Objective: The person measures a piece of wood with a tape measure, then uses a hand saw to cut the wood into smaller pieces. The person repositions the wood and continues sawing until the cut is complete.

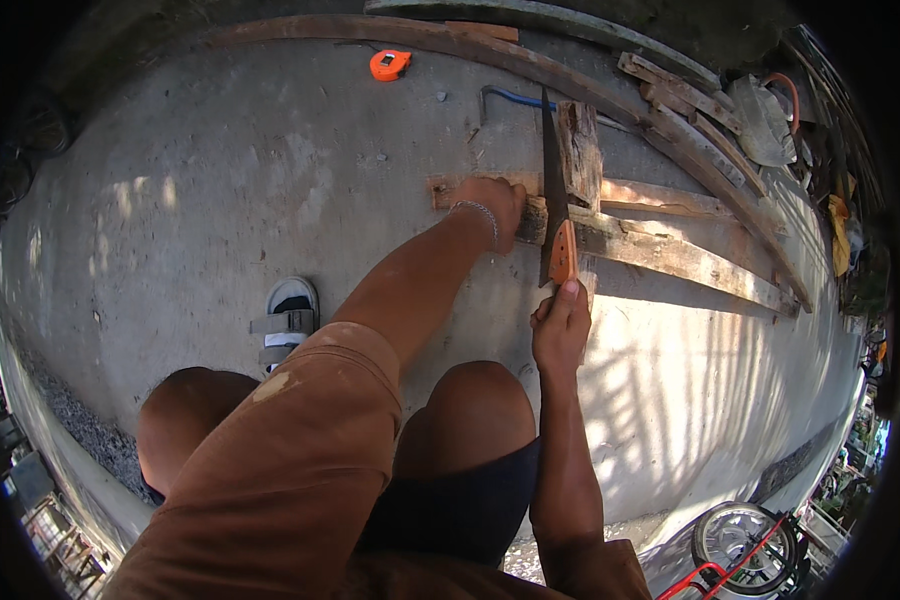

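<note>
My right hand (562,325) is closed round the orange-brown handle of a handsaw (564,250). Its dark, tapering blade points away from me and crosses a weathered wooden plank (670,245) close to the plank's left end. Just left of the blade, my left hand (492,210), with a chain bracelet at the wrist, grips that end from above. The plank lies over a thick wooden block (579,150) set crosswise beneath it. A second plank (660,197) runs behind the first, its left end showing beyond my left hand. Whether the teeth have cut into the wood cannot be made out.
An orange tape measure (390,66) lies on the concrete floor (220,190) at the far side. Beyond the block is a blue bar with a hooked end (518,97). Long beams (530,66) and wood scraps line the back right. A bicycle wheel (745,548) stands at lower right.
</note>
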